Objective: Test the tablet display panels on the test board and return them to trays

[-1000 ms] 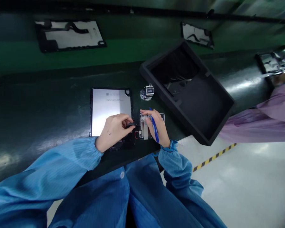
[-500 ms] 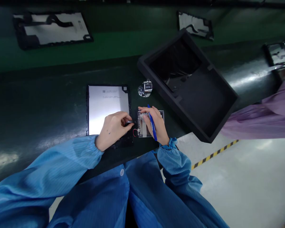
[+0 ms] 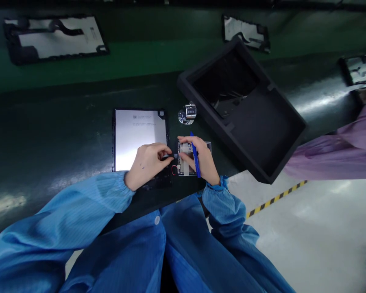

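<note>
My left hand (image 3: 149, 165) is closed, with thumb and fingertips pinched on a flat dark cable (image 3: 175, 156) at the circuit board's left edge. Its grip partly hides the cable. Under that hand lies a display panel (image 3: 140, 136) with a white back and black frame. My right hand (image 3: 203, 158) is closed around a blue pen (image 3: 195, 156), which slants across its fingers. Its thumb and fingertips rest on the small circuit board (image 3: 186, 169), which has pale tape strips and a thin red wire on its left. The hand covers much of the board.
A chrome tally counter (image 3: 189, 113) stands behind the board. To the right, a black foam tray (image 3: 259, 122) holds a dark panel and overhangs the bench edge. More display panels (image 3: 61, 38) lie on the green strip at the back. A co-worker's pink sleeve (image 3: 320, 154) is at the far right.
My left hand has shifted slightly right, and its fingertips now pinch closer to the board. The right thumb has moved left across the board; the pen stays in that hand.
</note>
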